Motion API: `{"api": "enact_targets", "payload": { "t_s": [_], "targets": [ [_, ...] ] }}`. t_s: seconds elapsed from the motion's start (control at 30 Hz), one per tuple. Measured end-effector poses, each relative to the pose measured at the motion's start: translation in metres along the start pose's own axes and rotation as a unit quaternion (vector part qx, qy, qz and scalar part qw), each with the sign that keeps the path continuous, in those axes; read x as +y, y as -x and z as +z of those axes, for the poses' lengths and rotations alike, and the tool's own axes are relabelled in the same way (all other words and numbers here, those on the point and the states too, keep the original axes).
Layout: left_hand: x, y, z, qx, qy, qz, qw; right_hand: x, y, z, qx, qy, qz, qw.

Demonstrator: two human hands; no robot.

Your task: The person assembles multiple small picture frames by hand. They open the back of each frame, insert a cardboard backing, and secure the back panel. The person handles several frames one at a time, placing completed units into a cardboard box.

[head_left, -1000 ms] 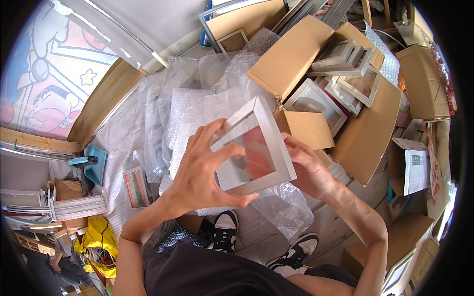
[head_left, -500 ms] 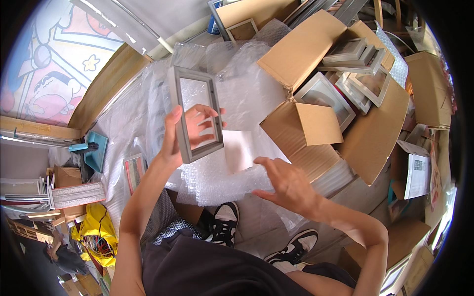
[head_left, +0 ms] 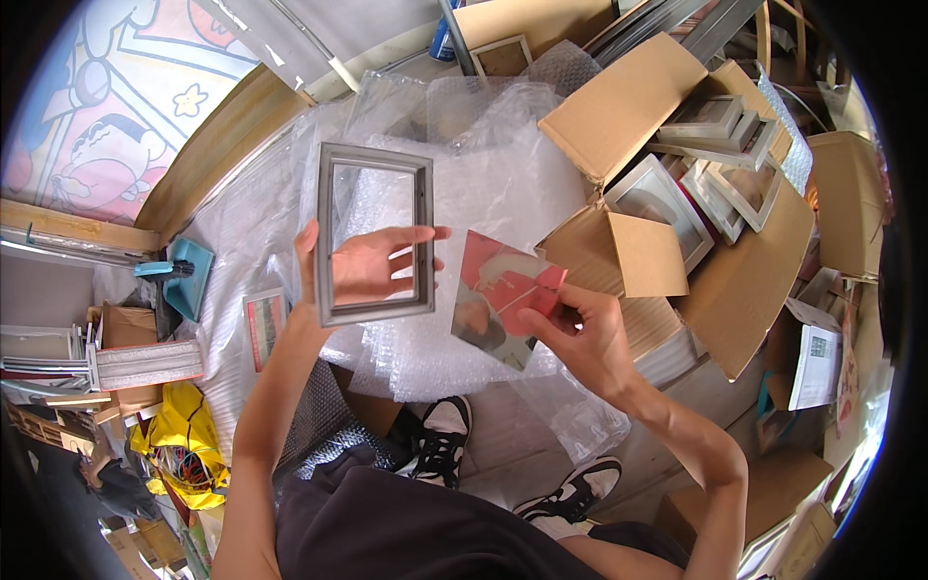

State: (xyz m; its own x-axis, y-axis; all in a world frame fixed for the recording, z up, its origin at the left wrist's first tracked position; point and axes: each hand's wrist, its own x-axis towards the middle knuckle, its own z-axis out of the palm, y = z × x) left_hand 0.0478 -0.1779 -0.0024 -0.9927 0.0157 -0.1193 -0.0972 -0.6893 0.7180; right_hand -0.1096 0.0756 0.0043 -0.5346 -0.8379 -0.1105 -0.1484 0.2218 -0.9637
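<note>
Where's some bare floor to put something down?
There's bare floor between the two black-and-white shoes, and another patch between the right forearm and the open cardboard box. That box is crowded with frames; the far left is cluttered around the yellow bag. In the middle, the grey frame and pink picture are held above bubble wrap.

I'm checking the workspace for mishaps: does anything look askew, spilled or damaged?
Nothing stands out about the held frame or print. In the open cardboard box, though, picture frames look askew: they overlap at differing angles rather than sitting neatly stacked.
</note>
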Motion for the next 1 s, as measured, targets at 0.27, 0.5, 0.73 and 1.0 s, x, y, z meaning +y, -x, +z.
{"api": "enact_targets", "payload": {
  "t_s": [0.27, 0.5, 0.73, 1.0],
  "targets": [
    [0.007, 0.011, 0.002, -0.07, -0.035, -0.086, 0.993, 0.002, -0.007, -0.014, -0.065, -0.155, 0.071, 0.983],
    [0.007, 0.02, 0.008, -0.028, -0.028, -0.054, 0.998, 0.001, -0.01, -0.014, -0.1, -0.201, 0.052, 0.973],
    [0.052, 0.055, -0.024, -0.033, -0.004, 0.009, 0.999, 0.007, -0.016, -0.002, -0.087, -0.193, 0.066, 0.975],
    [0.107, 0.101, 0.013, 0.141, -0.01, 0.261, 0.955, 0.011, -0.062, 0.144, -0.113, -0.18, 0.031, 0.977]
  ]
}}
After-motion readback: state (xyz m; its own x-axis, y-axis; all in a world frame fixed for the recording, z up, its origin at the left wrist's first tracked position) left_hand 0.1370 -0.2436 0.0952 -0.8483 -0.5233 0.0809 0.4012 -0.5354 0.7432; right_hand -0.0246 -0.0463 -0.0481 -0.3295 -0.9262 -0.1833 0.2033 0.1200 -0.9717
